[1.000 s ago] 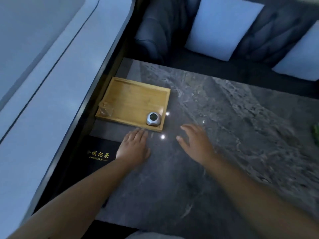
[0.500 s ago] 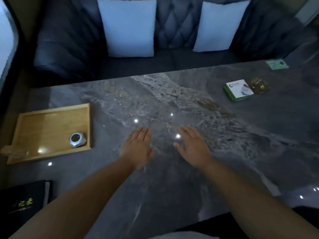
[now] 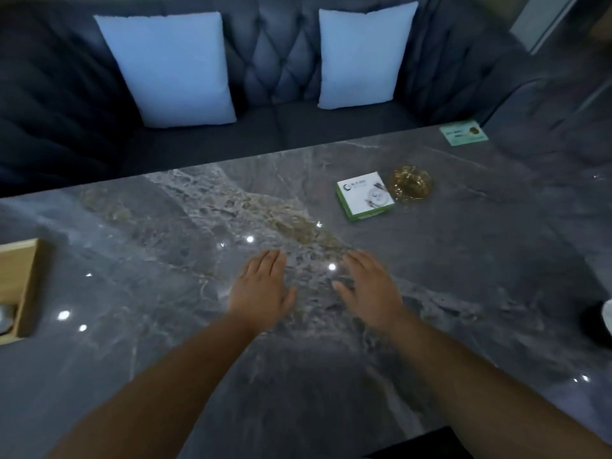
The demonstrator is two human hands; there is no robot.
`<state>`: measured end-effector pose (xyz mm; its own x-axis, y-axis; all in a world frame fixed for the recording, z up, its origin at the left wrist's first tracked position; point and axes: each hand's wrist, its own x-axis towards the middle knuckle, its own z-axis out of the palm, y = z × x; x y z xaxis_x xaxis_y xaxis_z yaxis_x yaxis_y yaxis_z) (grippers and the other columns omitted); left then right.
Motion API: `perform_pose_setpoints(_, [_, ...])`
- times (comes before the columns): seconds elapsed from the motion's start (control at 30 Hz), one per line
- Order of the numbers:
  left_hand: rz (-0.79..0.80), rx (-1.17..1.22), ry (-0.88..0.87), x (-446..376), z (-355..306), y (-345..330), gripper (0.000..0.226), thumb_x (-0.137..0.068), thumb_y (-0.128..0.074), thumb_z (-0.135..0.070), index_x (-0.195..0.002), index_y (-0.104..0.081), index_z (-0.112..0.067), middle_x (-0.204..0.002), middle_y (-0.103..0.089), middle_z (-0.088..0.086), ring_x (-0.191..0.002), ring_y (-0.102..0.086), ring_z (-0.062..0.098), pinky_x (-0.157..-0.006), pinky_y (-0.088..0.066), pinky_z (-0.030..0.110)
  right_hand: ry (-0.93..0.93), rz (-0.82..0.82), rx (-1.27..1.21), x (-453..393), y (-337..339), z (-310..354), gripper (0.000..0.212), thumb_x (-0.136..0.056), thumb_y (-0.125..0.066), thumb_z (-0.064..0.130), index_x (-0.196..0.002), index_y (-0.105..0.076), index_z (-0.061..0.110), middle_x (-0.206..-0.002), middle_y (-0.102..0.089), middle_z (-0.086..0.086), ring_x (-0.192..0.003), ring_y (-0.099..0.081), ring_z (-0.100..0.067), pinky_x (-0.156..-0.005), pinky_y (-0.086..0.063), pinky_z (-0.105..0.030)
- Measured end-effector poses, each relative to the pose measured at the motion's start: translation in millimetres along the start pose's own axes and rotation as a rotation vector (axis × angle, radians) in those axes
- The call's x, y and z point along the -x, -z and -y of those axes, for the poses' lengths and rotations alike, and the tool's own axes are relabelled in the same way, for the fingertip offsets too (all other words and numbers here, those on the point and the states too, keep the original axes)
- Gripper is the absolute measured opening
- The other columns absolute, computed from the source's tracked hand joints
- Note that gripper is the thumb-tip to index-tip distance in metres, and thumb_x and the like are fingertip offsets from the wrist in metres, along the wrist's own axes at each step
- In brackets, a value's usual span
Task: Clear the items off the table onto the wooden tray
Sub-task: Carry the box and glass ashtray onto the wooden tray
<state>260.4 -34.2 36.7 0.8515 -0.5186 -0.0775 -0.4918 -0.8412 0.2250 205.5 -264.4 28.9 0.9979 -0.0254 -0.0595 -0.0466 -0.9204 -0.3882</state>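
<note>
A: Hands?
B: Left hand (image 3: 261,289) and right hand (image 3: 371,286) both flat, fingers spread, empty, on the grey table (image 3: 463,293).
A: Tray?
B: Wooden tray (image 3: 23,286) cut off at the left edge (contents unreadable). White-green box (image 3: 364,196) touching a gold glass dish (image 3: 410,183), far right; green card (image 3: 463,133) at the far edge.

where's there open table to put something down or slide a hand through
Bare marble runs from the wooden tray across to the left hand, and all along the near edge. It is crowded far right, where the green-and-white box sits beside the gold dish.
</note>
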Motion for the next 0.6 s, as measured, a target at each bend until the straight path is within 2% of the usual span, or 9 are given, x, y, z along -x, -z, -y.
perform_pose_setpoints(0.2, [0.035, -0.014, -0.006, -45.7, -26.0, -2.8, 0.071, -0.092, -0.033, -0.051, -0.147, -0.021, -0.007, -0.154, -0.027, 0.014, -0.141, -0.019, 0.028, -0.115, -0.012, 0.041, -0.088, -0.018, -0.016, -32.0, 19.1, -59.3, 0.065, -0.092, -0.052, 0.044, -0.143, -0.038, 0.006, -0.15, -0.037, -0.014, -0.141, -0.027, -0.028, -0.115, -0.021, -0.039])
perform_pose_setpoints(0.37, [0.025, 0.0, -0.01, -91.0, -38.0, -12.1, 0.075, -0.091, -0.039, -0.054, -0.147, -0.021, -0.007, -0.153, -0.027, 0.014, -0.14, -0.022, 0.03, -0.115, -0.014, 0.042, -0.188, -0.098, -0.025, -70.5, 41.2, -104.1, 0.069, -0.091, -0.053, 0.047, -0.144, -0.035, 0.006, -0.152, -0.034, -0.013, -0.141, -0.026, -0.028, -0.115, -0.022, -0.039])
perform_pose_setpoints(0.47, [0.053, -0.005, 0.001, -132.3, -47.3, -22.7, 0.086, -0.087, -0.035, -0.064, -0.148, -0.016, -0.007, -0.155, -0.021, 0.015, -0.142, -0.016, 0.03, -0.115, -0.011, 0.043, -0.237, -0.138, 0.002, -95.6, 57.3, -144.2, 0.073, -0.088, -0.057, 0.05, -0.143, -0.036, 0.006, -0.151, -0.034, -0.014, -0.139, -0.028, -0.029, -0.114, -0.025, -0.04])
perform_pose_setpoints(0.6, [0.065, -0.014, -0.026, -189.7, -60.0, -37.2, 0.101, -0.078, -0.038, -0.076, -0.147, -0.01, -0.008, -0.155, -0.019, 0.015, -0.141, -0.017, 0.03, -0.115, -0.013, 0.044, -0.308, -0.102, 0.019, -133.9, 68.9, -193.8, 0.085, -0.082, -0.061, 0.057, -0.145, -0.03, 0.01, -0.154, -0.029, -0.014, -0.141, -0.023, -0.03, -0.115, -0.024, -0.043])
